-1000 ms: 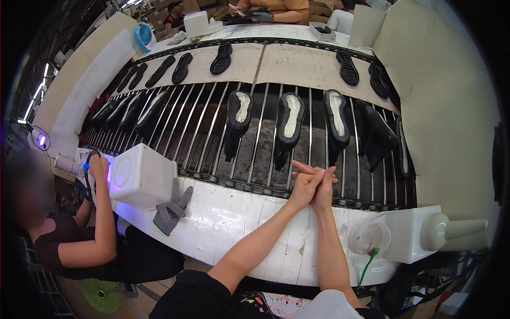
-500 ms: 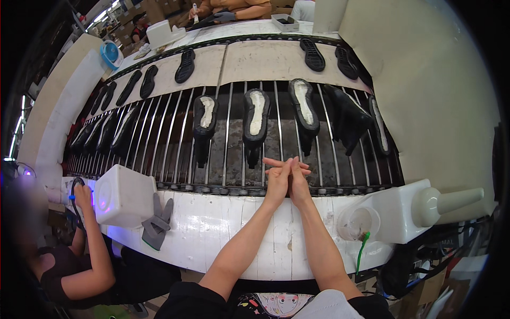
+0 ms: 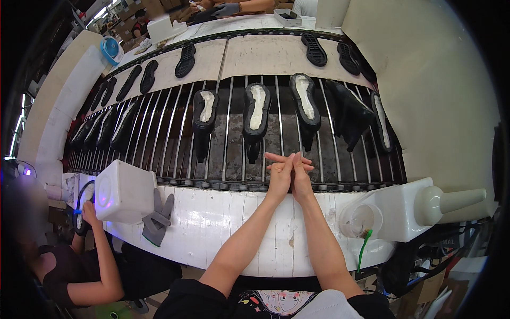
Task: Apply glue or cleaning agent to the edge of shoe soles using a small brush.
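Lying just beyond the interlaced fingers (image 3: 276, 158) is a black shoe (image 3: 307, 110).

The head-worn fisheye looks down and ahead across the worktable (image 3: 204, 220).

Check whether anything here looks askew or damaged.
Possibly one black shoe, second from the right on the rack: it shows its side, while three shoes to its left show their soles. The white bench looks scuffed.
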Demonstrator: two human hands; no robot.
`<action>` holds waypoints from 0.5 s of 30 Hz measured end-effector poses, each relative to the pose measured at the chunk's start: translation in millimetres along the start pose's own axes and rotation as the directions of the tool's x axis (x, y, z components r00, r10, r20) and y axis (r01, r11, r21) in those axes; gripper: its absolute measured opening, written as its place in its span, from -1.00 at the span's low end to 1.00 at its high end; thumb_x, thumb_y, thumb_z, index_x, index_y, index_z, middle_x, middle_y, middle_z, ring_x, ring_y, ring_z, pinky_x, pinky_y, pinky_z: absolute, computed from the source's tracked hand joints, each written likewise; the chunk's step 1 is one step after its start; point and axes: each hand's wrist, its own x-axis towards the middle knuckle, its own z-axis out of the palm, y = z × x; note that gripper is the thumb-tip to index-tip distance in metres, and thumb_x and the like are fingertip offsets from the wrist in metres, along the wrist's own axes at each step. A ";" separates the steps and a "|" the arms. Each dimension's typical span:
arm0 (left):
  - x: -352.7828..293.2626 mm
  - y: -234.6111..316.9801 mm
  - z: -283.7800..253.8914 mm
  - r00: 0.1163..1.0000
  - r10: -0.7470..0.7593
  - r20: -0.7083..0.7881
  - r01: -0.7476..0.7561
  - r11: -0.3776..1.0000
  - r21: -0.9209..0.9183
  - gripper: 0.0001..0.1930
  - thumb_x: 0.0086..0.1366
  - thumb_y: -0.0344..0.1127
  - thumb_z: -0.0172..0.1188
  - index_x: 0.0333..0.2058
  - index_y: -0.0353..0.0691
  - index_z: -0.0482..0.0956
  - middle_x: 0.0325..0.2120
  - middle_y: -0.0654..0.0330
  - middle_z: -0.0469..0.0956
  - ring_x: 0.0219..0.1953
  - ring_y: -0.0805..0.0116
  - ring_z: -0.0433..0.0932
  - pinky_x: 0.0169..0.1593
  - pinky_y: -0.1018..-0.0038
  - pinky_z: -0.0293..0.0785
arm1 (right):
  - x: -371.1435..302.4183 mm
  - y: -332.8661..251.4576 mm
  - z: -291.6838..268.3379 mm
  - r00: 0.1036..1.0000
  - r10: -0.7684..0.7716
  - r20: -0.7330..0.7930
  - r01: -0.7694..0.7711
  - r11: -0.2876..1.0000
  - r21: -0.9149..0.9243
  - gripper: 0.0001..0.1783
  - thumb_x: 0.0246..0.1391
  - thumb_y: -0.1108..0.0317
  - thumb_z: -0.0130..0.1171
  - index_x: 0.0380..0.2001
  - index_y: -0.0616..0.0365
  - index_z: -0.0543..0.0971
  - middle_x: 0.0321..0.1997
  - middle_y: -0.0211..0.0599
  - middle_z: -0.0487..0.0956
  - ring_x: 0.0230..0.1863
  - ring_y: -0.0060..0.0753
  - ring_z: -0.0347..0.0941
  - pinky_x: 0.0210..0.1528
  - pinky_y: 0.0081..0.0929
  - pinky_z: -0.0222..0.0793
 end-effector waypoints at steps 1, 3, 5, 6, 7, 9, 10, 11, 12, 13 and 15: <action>-1.3 0.3 6.9 0.999 -0.009 -0.036 0.010 1.000 0.007 -0.55 0.41 -0.13 -0.15 -0.23 -0.44 0.58 -0.31 0.02 0.62 -0.26 0.32 0.59 -0.14 0.46 0.46 | -0.2 1.1 -1.2 1.000 0.003 0.001 -0.003 1.000 0.000 -0.08 0.20 -0.34 -0.47 0.03 0.38 0.44 0.12 -0.07 0.44 -0.07 -0.33 0.44 0.01 -0.47 0.34; -4.4 6.5 21.3 0.993 -0.021 -0.112 0.024 0.999 0.024 -0.51 0.43 -0.13 -0.21 -0.30 -0.42 0.60 -0.34 0.05 0.63 -0.28 0.34 0.60 -0.11 0.49 0.45 | -0.1 2.5 -2.7 0.998 0.037 -0.056 -0.035 0.998 0.044 -0.14 0.23 -0.29 -0.43 0.00 0.33 0.49 0.01 -0.14 0.52 -0.07 -0.45 0.43 0.03 -0.56 0.29; -6.3 12.0 23.1 0.986 -0.021 -0.163 0.028 0.999 0.036 -0.49 0.44 -0.12 -0.24 -0.34 -0.41 0.62 -0.35 0.06 0.63 -0.29 0.35 0.60 -0.10 0.50 0.44 | -0.3 0.1 -2.3 0.998 0.041 -0.054 -0.038 0.998 0.054 -0.11 0.22 -0.31 -0.46 0.00 0.35 0.48 0.04 -0.10 0.49 -0.08 -0.37 0.44 0.03 -0.50 0.31; -6.0 15.5 21.2 0.990 -0.046 -0.135 0.051 0.998 0.039 -0.47 0.42 -0.11 -0.22 -0.41 -0.41 0.63 -0.35 0.07 0.62 -0.27 0.35 0.58 -0.11 0.49 0.43 | -0.1 -0.9 -1.8 0.997 0.043 -0.059 -0.039 0.997 0.063 -0.08 0.21 -0.32 -0.50 0.01 0.37 0.46 0.08 -0.07 0.47 -0.10 -0.30 0.45 0.02 -0.44 0.34; -6.1 17.3 19.2 0.992 -0.071 -0.106 0.076 0.996 0.042 -0.46 0.41 -0.10 -0.20 -0.48 -0.41 0.64 -0.35 0.09 0.62 -0.26 0.35 0.56 -0.13 0.49 0.43 | 0.7 0.7 -3.8 0.998 0.047 -0.048 -0.044 0.997 0.067 -0.08 0.21 -0.32 -0.50 0.01 0.37 0.46 0.08 -0.07 0.47 -0.10 -0.30 0.45 0.02 -0.44 0.34; -5.5 15.2 17.5 0.991 -0.054 -0.119 0.059 0.997 0.042 -0.46 0.40 -0.10 -0.19 -0.48 -0.41 0.64 -0.35 0.09 0.62 -0.25 0.35 0.56 -0.11 0.47 0.42 | 2.6 2.2 -5.3 1.000 0.020 -0.020 -0.018 0.996 0.086 -0.08 0.21 -0.33 -0.49 0.02 0.37 0.46 0.07 -0.06 0.47 -0.09 -0.28 0.45 0.03 -0.42 0.33; -5.0 14.6 15.8 0.994 -0.044 -0.105 0.050 0.997 0.054 -0.46 0.40 -0.10 -0.19 -0.48 -0.41 0.64 -0.35 0.09 0.62 -0.25 0.35 0.56 -0.10 0.47 0.42 | 2.6 2.6 -5.1 1.000 0.024 -0.020 -0.023 0.997 0.077 -0.08 0.21 -0.33 -0.49 0.03 0.37 0.45 0.06 -0.05 0.48 -0.08 -0.26 0.44 0.04 -0.40 0.33; -4.7 13.9 15.6 0.995 -0.038 -0.090 0.043 0.997 0.064 -0.46 0.40 -0.10 -0.19 -0.47 -0.40 0.64 -0.35 0.09 0.62 -0.25 0.34 0.56 -0.10 0.47 0.42 | 2.6 2.5 -4.5 0.999 0.029 -0.014 -0.028 0.996 0.080 -0.08 0.21 -0.33 -0.49 0.03 0.37 0.45 0.06 -0.05 0.48 -0.08 -0.26 0.44 0.04 -0.40 0.33; -3.8 12.8 15.2 0.995 -0.034 -0.094 0.042 0.996 0.077 -0.46 0.40 -0.09 -0.18 -0.47 -0.40 0.64 -0.35 0.09 0.62 -0.25 0.34 0.57 -0.10 0.46 0.42 | 2.9 2.4 -4.3 1.000 0.018 -0.010 -0.017 0.997 0.080 -0.08 0.21 -0.33 -0.49 0.03 0.37 0.44 0.06 -0.04 0.47 -0.08 -0.26 0.44 0.04 -0.40 0.33; -3.2 12.3 14.8 0.995 -0.033 -0.099 0.041 0.996 0.078 -0.46 0.40 -0.09 -0.18 -0.47 -0.40 0.64 -0.35 0.09 0.62 -0.25 0.34 0.57 -0.10 0.46 0.42 | 3.6 2.2 -4.5 1.000 0.005 -0.006 -0.005 0.997 0.081 -0.08 0.21 -0.33 -0.49 0.04 0.37 0.44 0.06 -0.03 0.47 -0.07 -0.26 0.44 0.04 -0.40 0.33; -3.0 11.3 16.8 0.996 -0.032 -0.083 0.037 0.997 0.065 -0.46 0.40 -0.08 -0.18 -0.46 -0.40 0.64 -0.34 0.09 0.62 -0.25 0.34 0.57 -0.09 0.46 0.42 | 3.1 1.7 -6.2 1.000 0.013 -0.011 -0.012 0.997 0.081 -0.08 0.21 -0.33 -0.50 0.04 0.37 0.43 0.06 -0.03 0.47 -0.07 -0.25 0.44 0.04 -0.39 0.33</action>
